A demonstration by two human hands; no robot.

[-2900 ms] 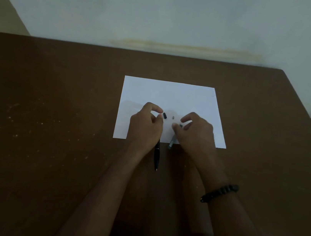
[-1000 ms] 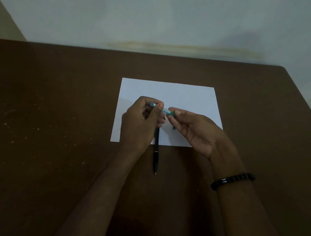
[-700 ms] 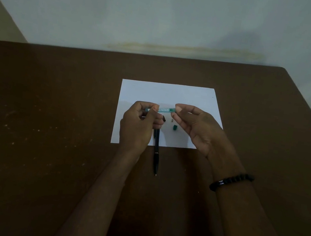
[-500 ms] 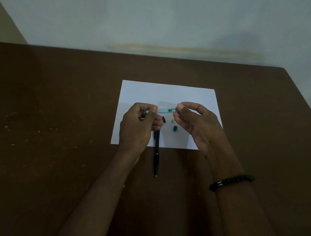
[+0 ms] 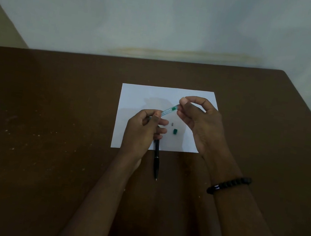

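**A:** What is the person working over?

**B:** A brown table (image 5: 52,102) with a white sheet of paper (image 5: 143,96) on it. Both hands are raised above the near half of that sheet. The left hand (image 5: 140,131) is over its near-left part and the right hand (image 5: 200,124) over its right side.

**A:** And the pens?

**B:** A black pen (image 5: 156,158) lies across the sheet's near edge with its tip pointing off the paper toward the person. Its upper end is hidden behind the left hand. The teal pen (image 5: 168,110) is held slantwise in the air above the sheet's middle.

**A:** How is it gripped?

**B:** The left thumb and forefinger pinch its lower end. The right thumb and forefinger pinch the green upper end, with the other right fingers curled loosely.

**A:** So the person is working on that end?

**B:** It looks so, though whether it is being twisted or pulled cannot be told. The left pinch should hold the barrel firm while the right hand works along the barrel's line without bending it. The hands should stay above the sheet, so anything that drops lands on white.

**A:** Are there loose parts?

**B:** Two lie on the sheet, right of its middle. One is a small green piece (image 5: 175,131), and a tinier dark bit (image 5: 172,124) lies just beyond it.
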